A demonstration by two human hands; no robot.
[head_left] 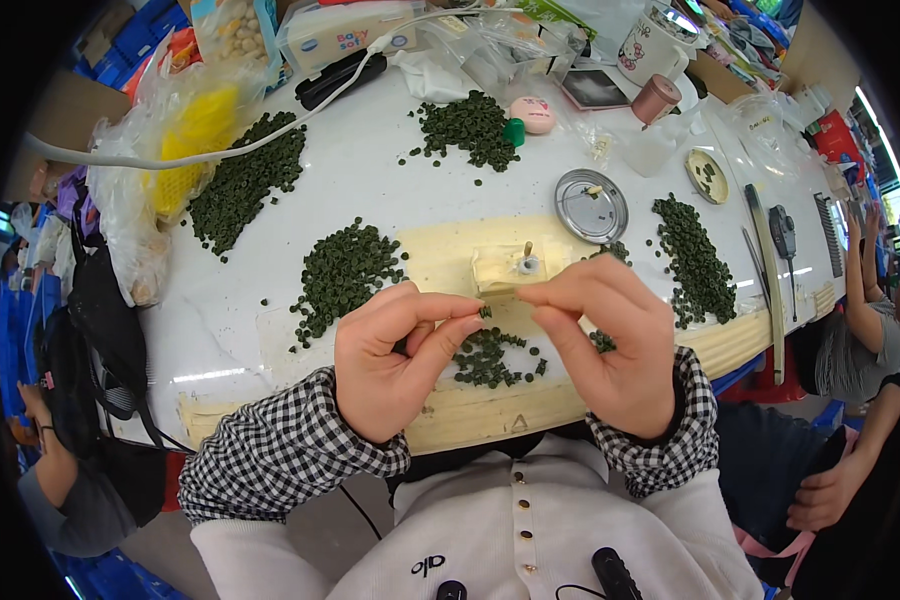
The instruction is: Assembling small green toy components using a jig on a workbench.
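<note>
My left hand (390, 350) is closed in a pinch on a small dark green ribbed part (485, 312). Just right of it, my right hand (620, 345) has its thumb and forefinger tips slightly apart, with nothing visible between them. Beyond the fingertips sits a cream block fixture (495, 272) with an upright peg (528, 250) and a whitish round piece around the peg's foot. A small heap of green parts (485, 360) lies nearest me, below the fingertips. A bigger heap (350, 270) lies left of the fixture, near my left hand.
More green heaps lie at the far left (255, 175), far middle (470, 128) and right (695, 260). A round metal lid (590, 205) and a small dish (707, 175) stand right of the fixture. A white cable (200, 158) crosses the left. Tools (770, 280) line the right edge.
</note>
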